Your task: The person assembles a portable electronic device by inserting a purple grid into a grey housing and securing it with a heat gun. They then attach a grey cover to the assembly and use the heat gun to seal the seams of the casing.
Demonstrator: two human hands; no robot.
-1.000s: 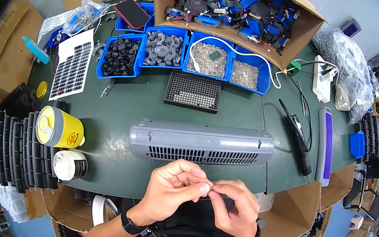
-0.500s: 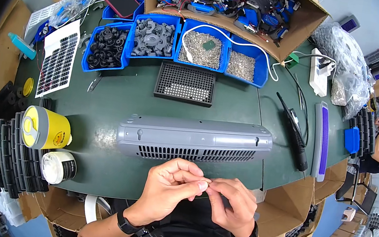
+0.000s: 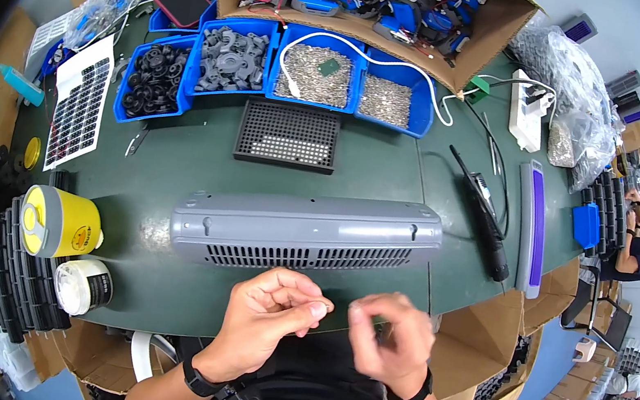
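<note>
My left hand (image 3: 269, 317) is closed in a pinch, thumb against forefinger, with a tiny bit of something at the fingertips too small to name. Apart from it on the right, my right hand (image 3: 394, 339) is raised with curled fingers, smeared by motion. Just beyond both hands a long grey plastic housing (image 3: 308, 227) lies on the green table (image 3: 167, 169), with slotted vents along its near side and small keyhole openings on top. Farther back sits a black perforated tray (image 3: 288, 136), some of its holes filled with small silvery pieces.
Blue bins (image 3: 229, 62) of grey clips, black parts and small metal pieces line the back, before a carton (image 3: 475, 49) of blue-and-grey parts. A black electric screwdriver (image 3: 482, 220) and purple-grey strip (image 3: 533, 228) lie right. A yellow cup (image 3: 68, 224) and white tub (image 3: 82, 286) stand left.
My hands have come apart: the right has let go of the left's fingertips and moved away to the right. The whole view has shifted slightly; the grey housing lies as before.
</note>
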